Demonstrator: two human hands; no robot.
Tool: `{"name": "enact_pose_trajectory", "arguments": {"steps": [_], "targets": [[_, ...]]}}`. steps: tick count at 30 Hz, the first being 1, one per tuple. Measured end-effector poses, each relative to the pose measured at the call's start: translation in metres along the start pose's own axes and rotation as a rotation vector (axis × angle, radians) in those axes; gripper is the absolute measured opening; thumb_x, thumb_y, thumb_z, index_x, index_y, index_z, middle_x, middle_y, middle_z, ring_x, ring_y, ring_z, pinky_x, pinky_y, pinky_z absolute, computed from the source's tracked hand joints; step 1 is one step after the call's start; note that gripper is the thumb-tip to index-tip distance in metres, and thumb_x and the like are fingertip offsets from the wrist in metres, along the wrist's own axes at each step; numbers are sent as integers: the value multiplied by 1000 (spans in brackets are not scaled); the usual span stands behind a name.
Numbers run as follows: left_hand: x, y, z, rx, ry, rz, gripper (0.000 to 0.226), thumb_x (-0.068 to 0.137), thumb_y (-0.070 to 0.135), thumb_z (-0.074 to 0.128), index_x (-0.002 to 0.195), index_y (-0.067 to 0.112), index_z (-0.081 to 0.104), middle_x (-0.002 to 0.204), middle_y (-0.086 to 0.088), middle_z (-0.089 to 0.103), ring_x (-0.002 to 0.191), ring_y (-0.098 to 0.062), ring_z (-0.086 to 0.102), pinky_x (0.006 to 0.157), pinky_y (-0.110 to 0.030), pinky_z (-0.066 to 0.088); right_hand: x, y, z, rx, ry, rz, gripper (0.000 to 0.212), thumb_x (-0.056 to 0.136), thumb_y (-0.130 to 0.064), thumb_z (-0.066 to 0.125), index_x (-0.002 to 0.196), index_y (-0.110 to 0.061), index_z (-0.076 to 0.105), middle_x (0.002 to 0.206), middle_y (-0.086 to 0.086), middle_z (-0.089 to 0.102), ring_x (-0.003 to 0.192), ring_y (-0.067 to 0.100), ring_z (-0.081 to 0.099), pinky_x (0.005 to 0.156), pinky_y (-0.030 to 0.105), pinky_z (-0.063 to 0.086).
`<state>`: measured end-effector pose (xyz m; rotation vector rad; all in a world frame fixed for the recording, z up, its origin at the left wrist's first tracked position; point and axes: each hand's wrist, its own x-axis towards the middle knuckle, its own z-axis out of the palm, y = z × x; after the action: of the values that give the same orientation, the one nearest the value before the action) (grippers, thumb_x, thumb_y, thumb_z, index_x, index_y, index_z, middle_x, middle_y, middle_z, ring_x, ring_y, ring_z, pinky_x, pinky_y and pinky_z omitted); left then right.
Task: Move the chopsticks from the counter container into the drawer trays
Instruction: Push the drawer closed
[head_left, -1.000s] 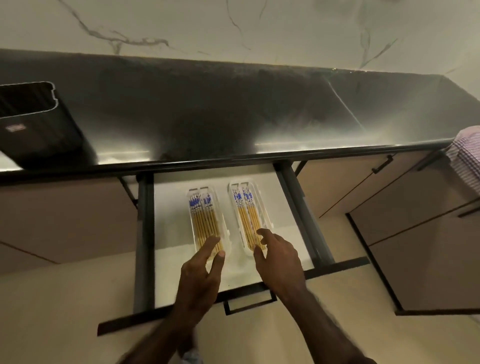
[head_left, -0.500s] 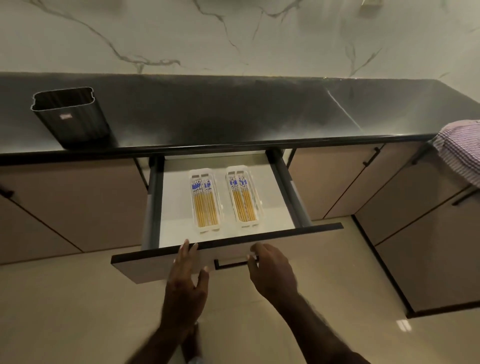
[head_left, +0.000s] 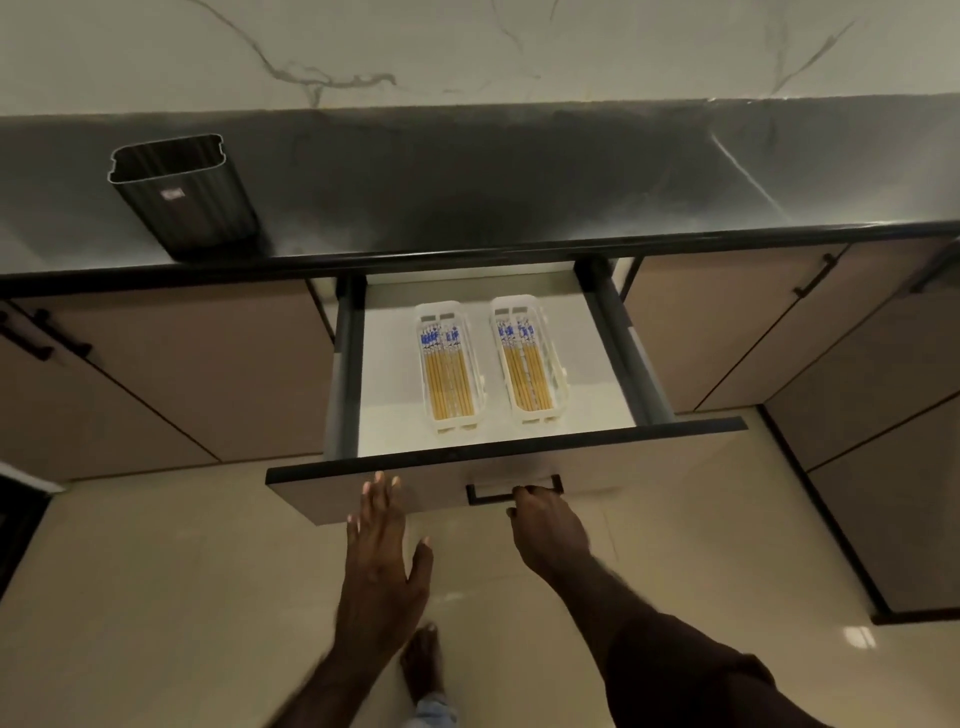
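Chopsticks (head_left: 449, 376) fill both trays (head_left: 530, 361), so our flat left hand (head_left: 382, 545) and handle-curled right fingers (head_left: 524, 493) look set to close the drawer (head_left: 441, 491).

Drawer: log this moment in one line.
drawer open | chopsticks in both trays | left hand flat on front | right hand at handle, grip unclear

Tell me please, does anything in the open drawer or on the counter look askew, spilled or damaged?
Nothing stands out. Both trays lie side by side in the drawer with chopsticks lying lengthwise inside them, and the container stands upright on the counter.
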<state>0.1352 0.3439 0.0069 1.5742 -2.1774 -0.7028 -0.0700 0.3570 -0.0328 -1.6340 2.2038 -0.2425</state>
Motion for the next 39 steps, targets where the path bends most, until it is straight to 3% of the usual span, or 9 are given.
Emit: {"name": "enact_pose_trajectory", "arguments": {"steps": [5, 9, 13, 21, 28, 35, 39], "targets": [[2, -8, 9, -9, -12, -23, 82, 92, 17, 60, 151, 13, 3, 159, 1, -6, 150, -20, -3, 119, -39, 3, 9, 1, 14, -61, -36, 26, 33, 95, -20, 59, 127, -13, 58, 117, 7, 66, 103, 20, 63, 85, 30, 53], [10, -8, 14, -17, 36, -31, 83, 90, 16, 62, 152, 11, 5, 161, -4, 1, 150, -24, 1, 119, -42, 7, 19, 4, 16, -108, -69, 70, 25, 93, -20, 62, 117, -16, 64, 106, 5, 71, 90, 16, 68, 77, 25, 55], [22, -2, 18, -47, 75, -44, 78, 88, 26, 51, 151, 7, 10, 161, -7, 6, 150, -24, 4, 118, -42, 8, 27, 8, 18, -110, -83, 83, 24, 93, -19, 61, 117, -17, 66, 105, 4, 72, 89, 16, 70, 77, 27, 57], [53, 1, 27, -63, 70, -20, 78, 87, 26, 50, 151, 6, 9, 161, -10, 6, 150, -26, 6, 120, -46, 9, 60, 8, 11, -78, -54, 106, 20, 94, -23, 61, 113, -17, 67, 100, 4, 72, 83, 17, 69, 74, 27, 57], [98, -9, 30, -50, 91, -26, 82, 89, 12, 63, 152, 5, 10, 162, -8, 5, 150, -23, 2, 121, -48, 10, 100, 3, 1, -45, 4, 157, 16, 94, -25, 62, 105, -16, 70, 93, 5, 72, 79, 19, 68, 62, 24, 44], [150, -20, 29, -44, 100, -16, 78, 89, 26, 49, 152, 4, 11, 162, -10, 6, 150, -24, 3, 121, -50, 11, 142, -2, -7, -9, 41, 177, 16, 94, -27, 62, 100, -16, 70, 90, 4, 70, 76, 15, 65, 65, 23, 48], [174, -25, 30, -46, 95, 13, 78, 88, 25, 50, 152, 3, 11, 162, -10, 6, 150, -24, 2, 120, -50, 10, 167, -4, -13, 25, 48, 208, 17, 96, -28, 58, 100, -15, 70, 91, 3, 70, 75, 14, 62, 64, 22, 43]]}}
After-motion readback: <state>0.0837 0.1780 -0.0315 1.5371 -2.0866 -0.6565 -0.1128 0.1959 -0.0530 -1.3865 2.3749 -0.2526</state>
